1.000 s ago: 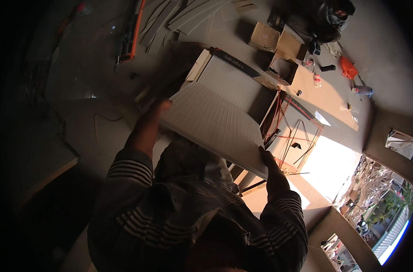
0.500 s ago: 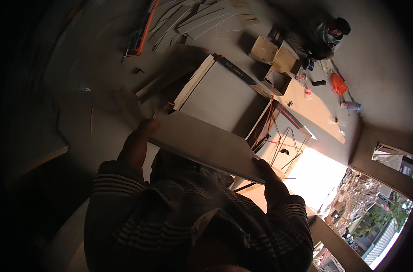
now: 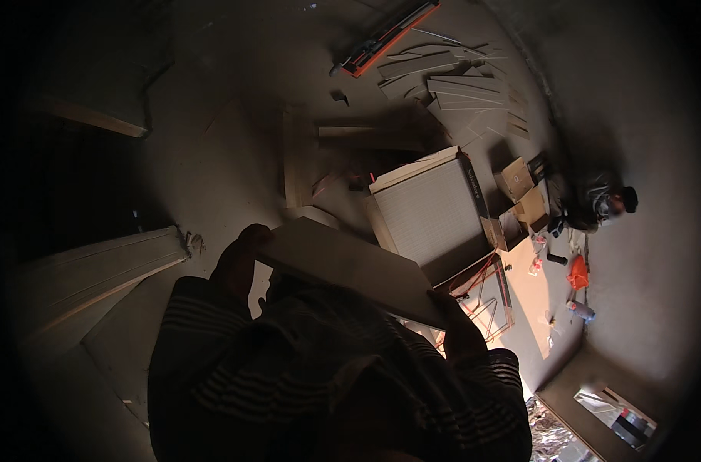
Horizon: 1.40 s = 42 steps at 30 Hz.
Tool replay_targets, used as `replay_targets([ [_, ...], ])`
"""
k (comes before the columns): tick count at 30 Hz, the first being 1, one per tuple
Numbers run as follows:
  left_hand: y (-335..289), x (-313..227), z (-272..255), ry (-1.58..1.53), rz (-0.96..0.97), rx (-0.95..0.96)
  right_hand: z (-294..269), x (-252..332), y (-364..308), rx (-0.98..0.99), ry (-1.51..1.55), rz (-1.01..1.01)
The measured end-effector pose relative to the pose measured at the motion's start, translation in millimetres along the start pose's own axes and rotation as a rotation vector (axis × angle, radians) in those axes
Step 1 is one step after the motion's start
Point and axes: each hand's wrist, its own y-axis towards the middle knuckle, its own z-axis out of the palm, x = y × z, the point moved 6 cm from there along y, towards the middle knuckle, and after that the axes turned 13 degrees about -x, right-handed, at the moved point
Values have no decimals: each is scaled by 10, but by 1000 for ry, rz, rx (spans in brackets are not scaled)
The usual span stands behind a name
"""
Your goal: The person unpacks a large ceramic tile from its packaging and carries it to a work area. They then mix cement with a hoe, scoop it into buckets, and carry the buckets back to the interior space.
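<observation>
A large pale tile (image 3: 343,258) is held flat in front of my body. My left hand (image 3: 252,237) grips its left end, and my right hand (image 3: 445,308) grips the right end; the fingers of both are dark and partly hidden by the tile. Just beyond the tile lies an open carton (image 3: 477,185) with a pale, finely gridded surface (image 3: 427,204) showing inside. Reddish straps (image 3: 477,279) lie loose by the carton's near right corner.
Farther off are an orange-railed tile cutter (image 3: 389,40) and scattered cut strips (image 3: 466,91). Small cardboard boxes (image 3: 514,179) stand beyond the carton, near a seated person (image 3: 597,202). An orange bag (image 3: 578,272) lies at the right; a long pale stack (image 3: 112,269) lies at the left.
My view has turned left, so the carton, boxes and person now appear farther right and the sunlit opening has mostly left the picture. Both hands still hold the tile.
</observation>
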Motion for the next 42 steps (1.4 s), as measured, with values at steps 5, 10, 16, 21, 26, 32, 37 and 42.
replay_targets([
  [5, -280, 1109, 155, -195, 49, -248, 424, 1352, -667, 28, -652, -473],
  [10, -444, 1970, 159, -225, -271, -196, 1016, 2684, -1108, -98, -971, -506],
  [16, -691, 2591, -601, -229, -452, -215, 1825, 3753, -1209, 22, -652, -517],
  [21, -474, 3085, -1268, -234, -573, -127, 2617, 4696, -1100, -2, -847, -797],
  [26, -153, 3415, -1987, -179, -661, -21, 3412, 5935, -738, 33, -1096, -793],
  [32, 372, 3750, -2627, -264, -798, 107, 3917, 6892, -569, 133, -1202, -721],
  [37, 711, 3953, -2870, -310, -749, 149, 4137, 7734, -706, 139, -1356, -651],
  [42, 1173, 4357, -3280, -302, -709, 151, 4423, 8464, -862, 131, -1388, -640],
])
